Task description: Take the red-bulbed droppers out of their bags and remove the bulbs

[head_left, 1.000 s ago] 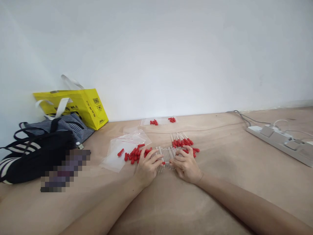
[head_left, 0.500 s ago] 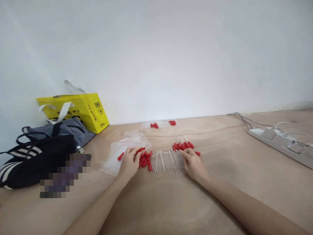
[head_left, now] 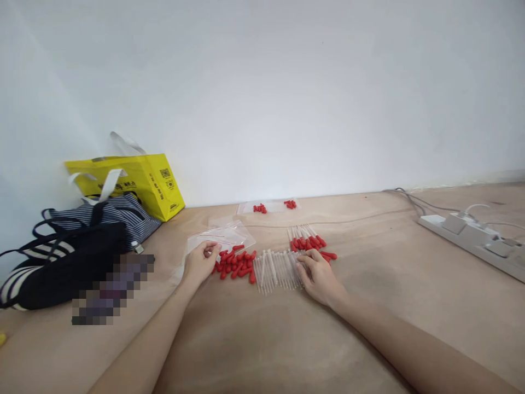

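In the head view, my left hand [head_left: 200, 262] is at the left of a loose pile of red rubber dropper bulbs [head_left: 234, 266], fingertips drawn together; whatever is between them is too small to make out. Right of the pile lies a row of thin clear tubes [head_left: 276, 271], side by side. My right hand [head_left: 322, 276] rests at the right end of this row, its fingers bent in a pinch over the tube ends. What it grips there is hidden. Just beyond it lie several tubes fitted with red bulbs [head_left: 314, 241].
Clear zip bags [head_left: 223, 234] lie flat behind my left hand. Near the wall is another bag [head_left: 246, 208] with red bulbs and tubes. A yellow bag [head_left: 164, 189], a striped bag [head_left: 123, 213] and a black bag [head_left: 74, 268] stand at left. A power strip [head_left: 471, 239] is at right.
My left hand has drawn back to the left, off the bulbs, uncovering more of the pile. The right hand has shifted slightly left along the tubes.
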Demonstrator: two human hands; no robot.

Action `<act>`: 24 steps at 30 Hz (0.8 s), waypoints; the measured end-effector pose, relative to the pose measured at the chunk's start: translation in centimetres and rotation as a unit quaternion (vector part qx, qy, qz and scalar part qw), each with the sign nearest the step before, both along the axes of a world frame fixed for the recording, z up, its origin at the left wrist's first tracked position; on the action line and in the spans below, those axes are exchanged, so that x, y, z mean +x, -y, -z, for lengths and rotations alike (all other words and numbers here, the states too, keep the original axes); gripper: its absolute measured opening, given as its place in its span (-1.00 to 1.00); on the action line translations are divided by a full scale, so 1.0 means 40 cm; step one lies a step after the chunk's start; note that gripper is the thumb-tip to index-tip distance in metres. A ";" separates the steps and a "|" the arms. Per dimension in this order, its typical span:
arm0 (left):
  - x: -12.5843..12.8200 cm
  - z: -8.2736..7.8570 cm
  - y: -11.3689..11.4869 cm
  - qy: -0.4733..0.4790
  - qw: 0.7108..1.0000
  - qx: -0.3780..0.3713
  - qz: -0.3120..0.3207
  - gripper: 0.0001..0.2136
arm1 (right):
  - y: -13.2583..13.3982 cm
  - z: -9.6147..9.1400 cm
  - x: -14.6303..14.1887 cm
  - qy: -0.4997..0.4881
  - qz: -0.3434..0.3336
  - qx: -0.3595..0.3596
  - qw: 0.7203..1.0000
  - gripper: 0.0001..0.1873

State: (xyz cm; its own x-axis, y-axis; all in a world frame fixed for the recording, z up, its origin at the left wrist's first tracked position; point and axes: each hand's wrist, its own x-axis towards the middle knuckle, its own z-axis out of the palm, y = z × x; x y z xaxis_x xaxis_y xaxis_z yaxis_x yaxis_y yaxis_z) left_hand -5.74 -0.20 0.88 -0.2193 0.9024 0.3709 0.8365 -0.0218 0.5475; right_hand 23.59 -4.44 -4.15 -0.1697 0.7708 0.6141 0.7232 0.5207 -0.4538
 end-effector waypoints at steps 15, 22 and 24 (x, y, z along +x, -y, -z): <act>0.381 -0.006 -0.112 -0.103 0.973 -0.108 0.175 -0.81 | -0.031 -0.039 0.083 0.011 0.165 0.021 0.986 -0.70; 0.510 -0.023 -0.118 -0.120 0.966 -0.163 0.162 -0.72 | -0.033 -0.037 0.080 0.024 0.176 0.043 0.983 -0.75; 0.524 -0.029 -0.112 -0.125 0.964 -0.171 0.162 -0.73 | -0.032 -0.038 0.079 0.024 0.177 0.042 0.983 -0.76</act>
